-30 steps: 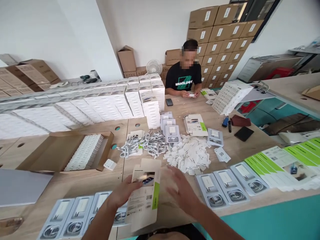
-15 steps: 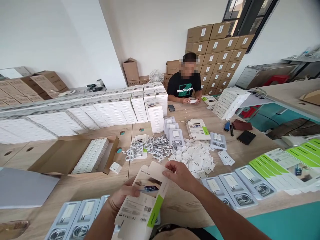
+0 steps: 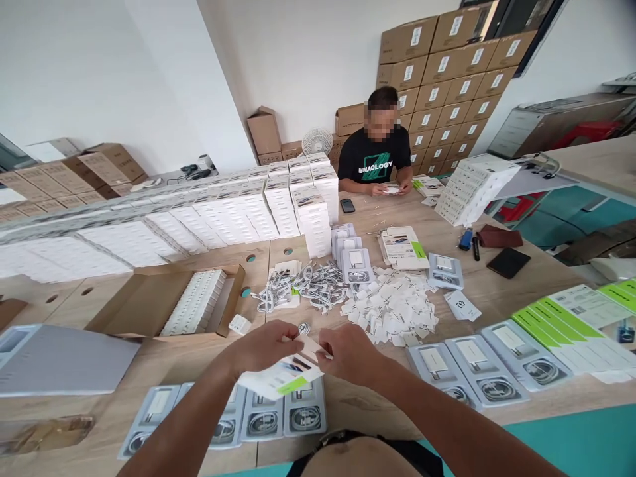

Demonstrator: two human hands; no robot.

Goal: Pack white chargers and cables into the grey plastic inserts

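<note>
My left hand (image 3: 268, 346) and my right hand (image 3: 350, 352) are both closed on a white paper box (image 3: 283, 379) with a green stripe and a printed picture. Fingers and thumbs pinch it at its upper end; whether it is flat or unfolded I cannot tell. Under and beside it lies a row of clear-fronted trays (image 3: 263, 417), each holding a white charger and a coiled cable. A small coiled cable end (image 3: 304, 328) shows just beyond my hands.
Beyond my hands are a heap of white paper cards (image 3: 390, 308), tangled cables (image 3: 318, 285) and a cardboard box of white chargers (image 3: 228, 318). More trays (image 3: 489, 364) and green-striped boxes (image 3: 561, 324) lie at right. A person (image 3: 375, 159) sits across, behind stacked white boxes (image 3: 315, 225).
The paper box has tipped and moved slightly away from me, showing less of its printed face. Both hands now grip its upper end. The camera view has shifted a little.
</note>
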